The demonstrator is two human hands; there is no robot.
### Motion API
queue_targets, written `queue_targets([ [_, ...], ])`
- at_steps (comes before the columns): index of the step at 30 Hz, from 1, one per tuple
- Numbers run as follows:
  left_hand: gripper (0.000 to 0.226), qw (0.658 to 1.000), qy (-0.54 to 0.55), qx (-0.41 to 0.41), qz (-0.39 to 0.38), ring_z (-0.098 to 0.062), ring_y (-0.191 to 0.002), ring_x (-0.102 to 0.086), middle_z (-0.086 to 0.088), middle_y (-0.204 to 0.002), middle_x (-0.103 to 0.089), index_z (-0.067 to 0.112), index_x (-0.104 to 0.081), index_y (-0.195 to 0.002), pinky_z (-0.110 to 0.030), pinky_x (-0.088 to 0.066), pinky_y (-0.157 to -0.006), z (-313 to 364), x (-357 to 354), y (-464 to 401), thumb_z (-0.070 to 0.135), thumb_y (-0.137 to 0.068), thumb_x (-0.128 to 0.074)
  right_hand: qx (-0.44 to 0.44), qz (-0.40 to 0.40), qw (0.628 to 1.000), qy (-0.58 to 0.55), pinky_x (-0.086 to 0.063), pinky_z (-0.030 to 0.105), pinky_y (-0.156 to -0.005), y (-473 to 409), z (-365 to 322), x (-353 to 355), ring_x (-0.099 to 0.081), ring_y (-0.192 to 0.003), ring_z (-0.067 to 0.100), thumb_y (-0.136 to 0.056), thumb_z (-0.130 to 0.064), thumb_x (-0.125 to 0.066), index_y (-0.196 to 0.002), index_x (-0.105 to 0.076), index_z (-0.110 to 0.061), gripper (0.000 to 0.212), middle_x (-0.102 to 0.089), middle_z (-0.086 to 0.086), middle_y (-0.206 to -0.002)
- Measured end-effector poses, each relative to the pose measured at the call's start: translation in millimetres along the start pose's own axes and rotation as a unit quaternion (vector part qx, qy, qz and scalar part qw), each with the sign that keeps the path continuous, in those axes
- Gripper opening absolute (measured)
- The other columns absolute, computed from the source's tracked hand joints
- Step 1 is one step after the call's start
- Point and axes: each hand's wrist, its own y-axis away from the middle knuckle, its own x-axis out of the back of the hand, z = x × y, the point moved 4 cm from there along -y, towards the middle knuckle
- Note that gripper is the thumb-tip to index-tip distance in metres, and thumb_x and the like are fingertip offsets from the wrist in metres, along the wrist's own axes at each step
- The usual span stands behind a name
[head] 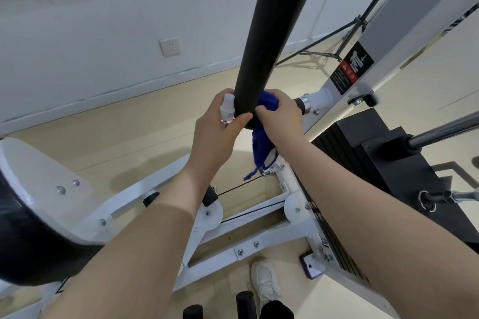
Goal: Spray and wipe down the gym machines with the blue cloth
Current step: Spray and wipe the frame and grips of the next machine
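A thick black padded bar (272, 33) of a white gym machine runs from the top of the view down to my hands. My right hand (280, 114) grips the blue cloth (261, 142) against the bar's lower end, and the cloth hangs down below it. My left hand (217, 132) holds a small white spray bottle (227, 111) on the bar's left side, with its thumb pressed on the bar's end. Most of the bottle is hidden inside the hand.
The white machine frame (145, 197) and black seat pad (23, 235) lie below left. A black weight stack (363, 153) with chrome rods stands to the right. A white upright with a warning label (351, 67) rises at right. My white shoe (264, 280) is on the beige floor.
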Motion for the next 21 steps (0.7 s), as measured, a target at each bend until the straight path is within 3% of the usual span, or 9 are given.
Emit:
queue_targets([
  [2,0.03,1.0,-0.004,-0.005,0.003,-0.012,-0.082,-0.059,0.019,-0.09,-0.06,0.035,-0.05,-0.113,-0.038,-0.054,-0.079,0.4,0.8,-0.1,0.021,-0.09,-0.063,0.055,-0.037,0.987,0.145,-0.042,0.029,-0.074,-4.3,7.1,10.5,-0.053,-0.092,0.019,-0.089,-0.018,-0.053,-0.127,-0.049,-0.025,0.039,-0.049,0.004,-0.118],
  [5,0.035,1.0,-0.011,-0.014,0.008,-0.01,-0.082,-0.057,0.011,-0.094,-0.059,0.023,-0.052,-0.124,-0.037,-0.054,-0.079,1.8,0.0,-0.3,0.023,-0.09,-0.063,0.068,-0.027,0.954,0.29,-0.04,0.031,-0.071,-12.3,26.0,26.5,-0.055,-0.092,0.026,-0.092,-0.015,-0.049,-0.123,-0.05,-0.021,0.032,-0.038,0.009,-0.126],
  [7,0.038,1.0,-0.023,-0.017,0.013,-0.008,-0.08,-0.057,0.01,-0.095,-0.058,0.019,-0.051,-0.127,-0.033,-0.053,-0.078,1.1,0.3,0.1,0.023,-0.091,-0.062,0.013,0.02,0.969,0.247,-0.039,0.031,-0.074,-11.8,30.3,24.2,-0.054,-0.095,0.028,-0.091,-0.015,-0.048,-0.124,-0.052,-0.022,0.034,-0.041,0.01,-0.126],
  [9,0.036,1.0,-0.023,-0.014,0.012,-0.008,-0.079,-0.057,0.012,-0.092,-0.058,0.021,-0.052,-0.125,-0.034,-0.053,-0.078,1.0,0.5,0.1,0.022,-0.09,-0.063,-0.062,0.046,0.992,0.101,-0.037,0.027,-0.076,-7.5,22.3,15.8,-0.053,-0.099,0.025,-0.089,-0.014,-0.049,-0.124,-0.054,-0.024,0.037,-0.048,0.009,-0.121],
  [12,0.03,1.0,-0.024,-0.01,0.008,-0.002,-0.079,-0.057,0.023,-0.088,-0.057,0.032,-0.05,-0.114,-0.03,-0.053,-0.077,1.3,0.2,0.5,0.02,-0.09,-0.062,-0.08,-0.034,0.994,-0.063,-0.042,0.023,-0.072,0.7,4.3,-4.4,-0.056,-0.095,0.019,-0.09,-0.01,-0.05,-0.122,-0.054,-0.025,0.036,-0.056,0.004,-0.111],
  [14,0.032,0.999,-0.031,-0.002,0.007,0.001,-0.079,-0.057,0.027,-0.086,-0.056,0.04,-0.045,-0.11,-0.029,-0.053,-0.076,1.2,0.1,1.0,0.021,-0.09,-0.062,0.015,-0.071,0.997,0.012,-0.039,0.024,-0.076,2.6,-0.2,0.9,-0.051,-0.094,0.016,-0.09,-0.01,-0.05,-0.122,-0.054,-0.025,0.036,-0.053,0.003,-0.113],
  [16,0.032,0.999,-0.032,0.008,0.01,-0.005,-0.08,-0.058,0.028,-0.087,-0.056,0.042,-0.045,-0.109,-0.033,-0.053,-0.076,0.6,-0.1,1.3,0.023,-0.09,-0.063,0.079,-0.085,0.978,0.171,-0.036,0.026,-0.077,-1.7,10.6,16.1,-0.047,-0.094,0.018,-0.09,-0.014,-0.05,-0.124,-0.053,-0.027,0.036,-0.042,0.005,-0.123],
  [18,0.032,0.999,-0.035,0.009,0.019,-0.011,-0.078,-0.058,0.027,-0.087,-0.056,0.038,-0.048,-0.114,-0.033,-0.052,-0.073,0.0,-0.5,1.6,0.025,-0.09,-0.064,0.039,-0.036,0.965,0.258,-0.037,0.029,-0.073,-15.6,33.4,38.4,-0.052,-0.093,0.025,-0.091,-0.015,-0.05,-0.123,-0.053,-0.027,0.035,-0.037,0.008,-0.129],
  [21,0.033,0.999,-0.038,0.004,0.028,-0.017,-0.076,-0.06,0.023,-0.086,-0.056,0.028,-0.051,-0.12,-0.027,-0.049,-0.067,-0.2,0.1,1.9,0.025,-0.089,-0.064,-0.062,0.053,0.977,0.199,-0.035,0.028,-0.073,-23.5,45.7,52.1,-0.054,-0.095,0.03,-0.089,-0.013,-0.049,-0.118,-0.059,-0.024,0.033,-0.043,0.01,-0.124],
])
